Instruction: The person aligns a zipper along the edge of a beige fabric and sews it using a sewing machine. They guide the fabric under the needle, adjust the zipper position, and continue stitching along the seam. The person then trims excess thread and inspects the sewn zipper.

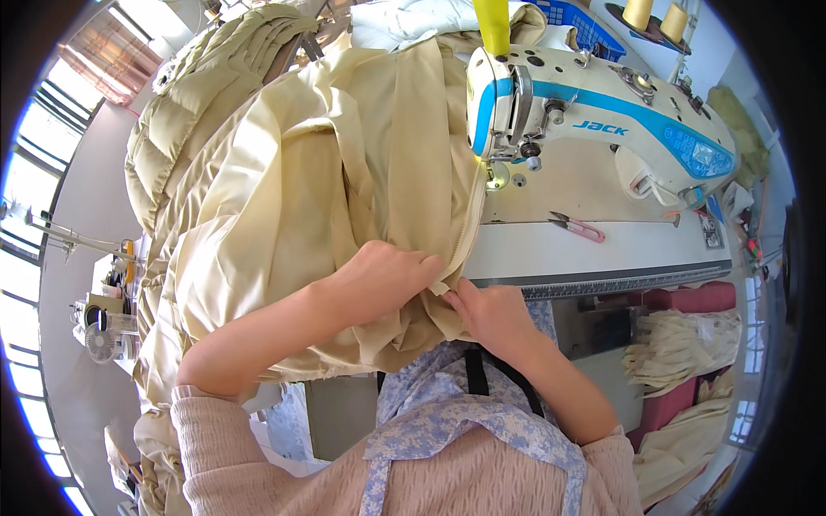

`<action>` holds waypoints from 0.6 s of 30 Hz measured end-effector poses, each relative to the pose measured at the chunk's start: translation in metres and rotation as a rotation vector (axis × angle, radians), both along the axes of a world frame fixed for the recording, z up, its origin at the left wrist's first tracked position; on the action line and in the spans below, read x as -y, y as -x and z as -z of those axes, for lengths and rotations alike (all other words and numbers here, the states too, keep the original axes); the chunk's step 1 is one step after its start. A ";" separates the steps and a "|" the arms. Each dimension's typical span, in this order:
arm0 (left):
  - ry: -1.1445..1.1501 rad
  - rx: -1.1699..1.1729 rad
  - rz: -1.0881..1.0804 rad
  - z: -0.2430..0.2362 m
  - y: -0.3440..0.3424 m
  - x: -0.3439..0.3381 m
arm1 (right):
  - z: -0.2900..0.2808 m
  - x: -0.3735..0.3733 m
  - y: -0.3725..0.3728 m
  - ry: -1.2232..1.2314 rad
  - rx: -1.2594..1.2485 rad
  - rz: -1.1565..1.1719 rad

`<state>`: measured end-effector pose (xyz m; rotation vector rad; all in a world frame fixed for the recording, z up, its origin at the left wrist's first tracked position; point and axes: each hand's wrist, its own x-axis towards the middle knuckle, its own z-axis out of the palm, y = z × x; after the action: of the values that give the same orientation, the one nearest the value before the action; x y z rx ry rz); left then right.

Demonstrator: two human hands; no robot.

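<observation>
Beige fabric of a large garment (pixel 301 198) is heaped over the left of the sewing table. A zipper tape (pixel 467 232) runs along its right edge, down from under the needle area of a white-and-blue sewing machine (pixel 602 129). My left hand (pixel 387 275) lies on the fabric, fingers curled on it beside the lower zipper end. Just right of it and lower, my right hand (pixel 487 313) pinches the fabric edge at that end. Part of what the fingers grip is hidden.
Thread scissors (pixel 576 226) lie on the machine bed, above a ruler strip (pixel 602 284) on the front edge. A quilted beige garment (pixel 181 129) is piled at back left. A blue basket (pixel 581 30) and thread cones (pixel 654 21) stand behind the machine. Light fabric bundles (pixel 680 353) sit below right.
</observation>
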<state>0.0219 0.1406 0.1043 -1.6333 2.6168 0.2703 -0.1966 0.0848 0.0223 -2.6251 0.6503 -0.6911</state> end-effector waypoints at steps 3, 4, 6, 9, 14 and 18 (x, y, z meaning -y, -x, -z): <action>0.096 -0.048 0.069 0.005 -0.001 -0.006 | -0.007 -0.008 -0.005 0.036 0.010 -0.045; 0.135 -0.060 0.109 0.003 -0.003 -0.006 | -0.010 -0.010 -0.007 0.041 0.008 -0.061; 0.261 -0.139 0.157 -0.005 -0.011 -0.002 | -0.015 -0.008 -0.006 -0.014 0.060 -0.088; 0.363 -0.316 -0.208 -0.029 -0.065 0.003 | -0.018 0.012 0.022 -0.250 0.114 -0.007; 0.143 -0.157 -0.578 -0.019 -0.168 -0.031 | -0.014 0.037 0.061 -0.413 -0.198 0.105; 0.171 -0.084 -0.494 -0.014 -0.155 -0.020 | -0.028 0.047 0.027 -0.359 0.145 0.081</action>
<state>0.1774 0.1602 0.1182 -2.3622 2.3005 0.1322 -0.2234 0.0374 0.0505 -2.2103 0.7614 -0.7071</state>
